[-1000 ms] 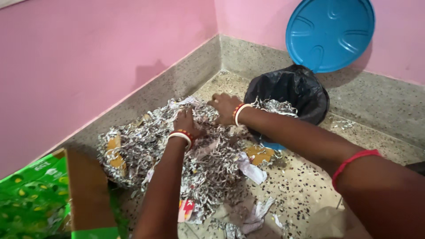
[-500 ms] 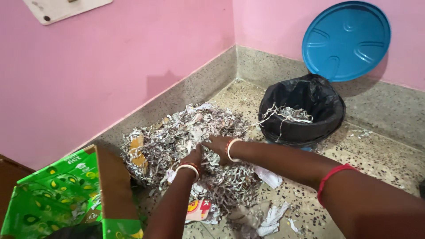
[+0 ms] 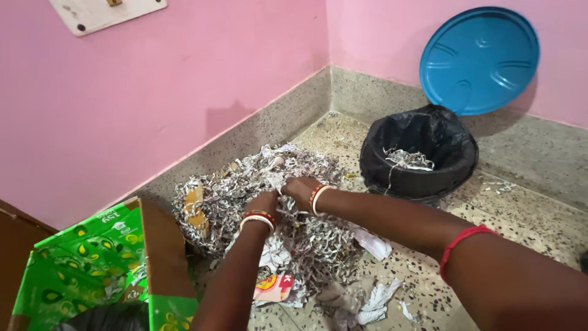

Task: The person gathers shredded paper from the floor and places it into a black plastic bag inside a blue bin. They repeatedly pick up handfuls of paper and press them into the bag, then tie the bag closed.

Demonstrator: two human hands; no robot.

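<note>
Down on the speckled stone floor (image 3: 527, 202), both hands are pushed into a loose, fluffy pile of shredded paper (image 3: 245, 184), thin grey-white curls heaped against the foot of the pink wall (image 3: 202, 79). Left hand (image 3: 264, 205) is curled over the middle of the pile with its fingers sunk among the strips, so it has a bunch of shreds under it; how tightly it closes I cannot tell. Right hand (image 3: 299, 187) lies just beside it, touching it, fingers bent down and bunched on the shreds. Each wrist wears red and white bangles, and a red thread circles the right forearm.

Scraps of brown cardboard (image 3: 195, 205) poke out of the heap's left edge, and torn flat pieces of printed paper (image 3: 272, 288) lie at its near edge. A round bin lined with a glossy black bag (image 3: 422, 153) stands near the pile's right, holding a few shreds inside. Behind it a round blue plastic lid (image 3: 481, 58) with moulded ribs leans on the wall. At the lower left stands an open green patterned carton (image 3: 79, 263) with a plain brown flap.
</note>
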